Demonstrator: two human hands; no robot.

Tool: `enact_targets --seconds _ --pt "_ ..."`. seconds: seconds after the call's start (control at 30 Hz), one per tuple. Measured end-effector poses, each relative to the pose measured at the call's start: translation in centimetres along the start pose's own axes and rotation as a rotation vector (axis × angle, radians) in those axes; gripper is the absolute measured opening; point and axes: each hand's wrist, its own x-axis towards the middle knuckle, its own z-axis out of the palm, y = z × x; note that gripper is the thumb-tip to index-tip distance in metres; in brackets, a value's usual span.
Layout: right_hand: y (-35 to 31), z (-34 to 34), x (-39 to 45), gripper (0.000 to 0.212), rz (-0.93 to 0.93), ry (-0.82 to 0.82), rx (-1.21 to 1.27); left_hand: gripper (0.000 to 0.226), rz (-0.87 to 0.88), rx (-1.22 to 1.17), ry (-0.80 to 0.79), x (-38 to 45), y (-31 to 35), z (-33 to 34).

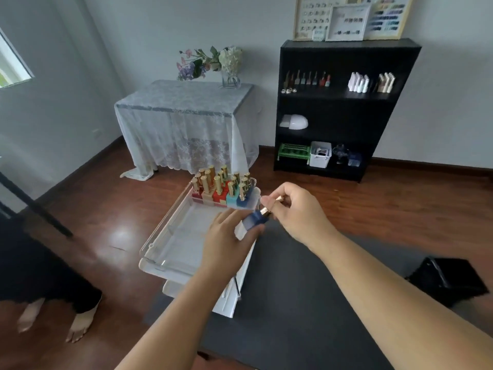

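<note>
My left hand (226, 241) is wrapped round the blue-and-white bottle (252, 222), fingers curled over its body. It hangs tilted in the air above the near right corner of the clear tray (170, 236), not resting on anything. My right hand (296, 212) pinches the gold cap (266, 210) between thumb and fingertips. As I judge it, I am working the cap on this one bottle, so the left hand should do the holding and the right only the turning. A firm grip low on the glass and a light pinch on the cap would stop the bottle from slipping or tipping polish onto the tray. Bringing the bottle upright first would help too.

The tray sits on a white cart (229, 303), and the other gold-capped bottles (224, 186) stand packed at its far end — the near part is bare plastic. A dark grey table (306, 303) runs under my right arm.

Beyond is glossy brown wood floor (106, 222), a black bookshelf (344, 108) holding small bottles and bins, a lace-draped table (181, 124) with a vase of flowers (230, 76) — and another person's bare feet (80, 327) at the left.
</note>
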Motion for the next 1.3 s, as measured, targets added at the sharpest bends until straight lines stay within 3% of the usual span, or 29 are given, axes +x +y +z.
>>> enact_targets --seconds 0.2,0.37,0.47,0.57,0.67,0.83,1.0,1.1,1.17,1.3 --pt "2.1 -6.6 -3.6 0.013 -0.008 -0.085 -0.179 0.015 -0.018 -0.355 -0.214 -1.0 3.4 4.2" --pt "4.2 -10.0 -7.1 0.008 -0.009 -0.147 -0.286 0.025 -0.042 -0.515 -0.379 -2.0 4.8 7.6" --pt "5.3 -11.0 -8.5 0.022 0.102 -0.105 -0.175 0.016 -0.105 -0.560 -0.419 -2.4 5.6 9.4" --pt "6.1 -11.8 -9.2 0.045 0.338 -0.017 -0.143 0.019 -0.172 -0.615 -0.447 -3.1 6.5 11.1" --pt "6.9 -12.5 -9.8 0.038 0.434 0.047 -0.214 0.025 -0.182 -0.632 -0.475 -3.8 7.5 12.4" --pt "7.7 -13.8 -10.5 0.013 0.406 0.029 -0.310 0.026 -0.157 -0.566 -0.513 -4.2 8.3 13.4" --pt "8.3 -14.5 -11.0 0.013 0.358 -0.040 -0.230 0.025 -0.172 -0.564 -0.521 -4.5 8.7 13.7" --pt "8.2 -14.4 -10.6 0.040 0.501 -0.078 -0.191 0.027 -0.190 -0.571 -0.520 -4.8 8.9 13.8" --pt "8.4 -14.1 -10.4 0.047 0.528 -0.080 -0.225 0.026 -0.201 -0.586 -0.512 -4.9 8.8 13.9" --pt "8.7 -13.7 -10.4 0.021 0.459 -0.064 -0.238 0.027 -0.223 -0.580 -0.504 -5.2 8.5 14.1"
